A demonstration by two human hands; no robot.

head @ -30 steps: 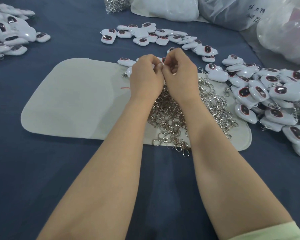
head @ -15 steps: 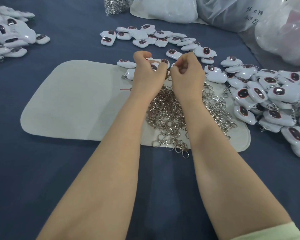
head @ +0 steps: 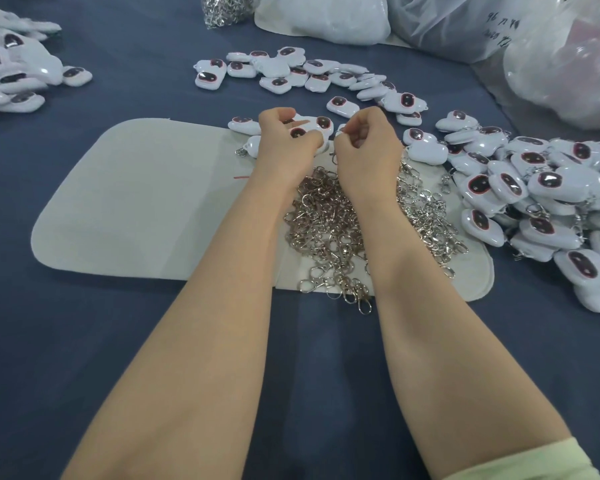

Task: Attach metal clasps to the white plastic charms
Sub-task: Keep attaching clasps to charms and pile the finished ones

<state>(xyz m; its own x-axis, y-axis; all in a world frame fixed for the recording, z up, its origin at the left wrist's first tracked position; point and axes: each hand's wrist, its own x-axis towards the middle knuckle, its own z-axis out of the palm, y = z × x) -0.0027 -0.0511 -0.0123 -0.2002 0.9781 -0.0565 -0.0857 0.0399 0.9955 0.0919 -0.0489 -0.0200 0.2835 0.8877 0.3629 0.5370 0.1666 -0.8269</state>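
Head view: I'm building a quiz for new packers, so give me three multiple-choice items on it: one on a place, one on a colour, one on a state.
1. Where does most of the clasp pile lie?
A. in a box
B. on the white mat
C. on a chair

2. What colour is the cloth on the table?
A. dark blue
B. red
C. yellow

3. What is the left hand doing?
A. lying flat on the mat
B. hanging off the table
C. holding a charm

Answers: 1 B, the pile sits on the mat's right part; 2 A, blue shows all round the mat; 3 C, it grips a white charm.
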